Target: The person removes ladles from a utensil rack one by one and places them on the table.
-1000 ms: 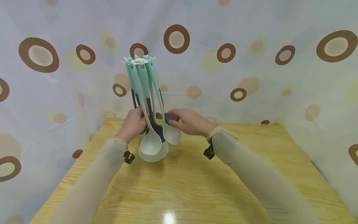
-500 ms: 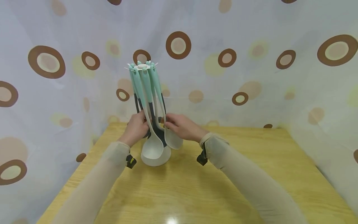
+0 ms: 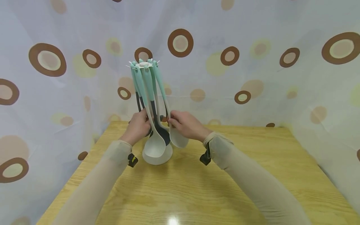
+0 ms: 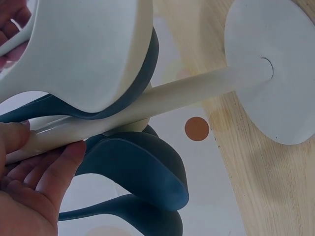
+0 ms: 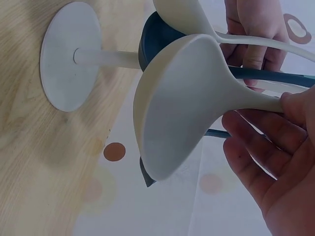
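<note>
A utensil rack with a white hub [image 3: 144, 64], white pole [image 4: 192, 96] and round white base [image 3: 157, 160] stands on the table, hung with mint-handled kitchen utensils. My left hand [image 3: 137, 127] grips the pole, thumb on one side and fingers on the other. With thumb and fingers my right hand [image 3: 187, 125] pinches the lower handle of a white ladle [image 5: 182, 108] on the rack's right side. Its mint top stays up at the hub, while the bowl leans outward. Another white ladle [image 3: 154, 146] hangs at the front. Dark blue utensils [image 4: 138, 167] hang behind, partly hidden.
The wooden table [image 3: 213, 181] extends in front and to the right. A pale cloth [image 3: 213, 25] with brown circles hangs behind it and at both sides. Each wrist bears a small black camera.
My right hand has shifted from beside a dark blue utensil behind to the right white ladle's handle and drawn it rightward, swinging its bowl out. My left hand stays at the pole.
</note>
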Available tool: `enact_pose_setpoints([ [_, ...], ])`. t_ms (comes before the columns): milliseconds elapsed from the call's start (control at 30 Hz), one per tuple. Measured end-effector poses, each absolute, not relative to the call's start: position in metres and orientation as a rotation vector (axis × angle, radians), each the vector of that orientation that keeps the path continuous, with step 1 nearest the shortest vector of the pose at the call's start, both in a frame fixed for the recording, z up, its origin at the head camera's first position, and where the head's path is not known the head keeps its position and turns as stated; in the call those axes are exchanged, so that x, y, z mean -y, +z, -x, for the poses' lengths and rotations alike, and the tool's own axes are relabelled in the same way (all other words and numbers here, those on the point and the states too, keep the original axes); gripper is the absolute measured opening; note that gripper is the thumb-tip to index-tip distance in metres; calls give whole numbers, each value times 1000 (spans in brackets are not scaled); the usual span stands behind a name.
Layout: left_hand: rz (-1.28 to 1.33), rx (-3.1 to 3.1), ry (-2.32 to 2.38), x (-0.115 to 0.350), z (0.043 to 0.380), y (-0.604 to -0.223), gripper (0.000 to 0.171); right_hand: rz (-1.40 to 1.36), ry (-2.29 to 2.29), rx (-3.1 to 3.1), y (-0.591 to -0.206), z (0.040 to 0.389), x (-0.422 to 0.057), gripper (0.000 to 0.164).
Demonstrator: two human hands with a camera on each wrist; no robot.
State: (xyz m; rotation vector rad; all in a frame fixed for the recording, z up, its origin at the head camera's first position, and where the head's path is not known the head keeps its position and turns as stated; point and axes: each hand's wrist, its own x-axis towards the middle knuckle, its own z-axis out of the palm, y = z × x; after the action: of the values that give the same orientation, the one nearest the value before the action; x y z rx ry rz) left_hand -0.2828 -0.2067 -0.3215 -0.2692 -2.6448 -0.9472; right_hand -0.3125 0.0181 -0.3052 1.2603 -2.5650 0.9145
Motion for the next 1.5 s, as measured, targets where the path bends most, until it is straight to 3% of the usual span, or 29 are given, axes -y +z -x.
enact_pose_setpoints([
  [633,251,2642,-946,212,285,-325,16,-1276,964,2584,-312,295,-76,20],
  [1500,288,2638,-957,208,287,-327,18,-934,929,2874,-349,302,-196,15],
])
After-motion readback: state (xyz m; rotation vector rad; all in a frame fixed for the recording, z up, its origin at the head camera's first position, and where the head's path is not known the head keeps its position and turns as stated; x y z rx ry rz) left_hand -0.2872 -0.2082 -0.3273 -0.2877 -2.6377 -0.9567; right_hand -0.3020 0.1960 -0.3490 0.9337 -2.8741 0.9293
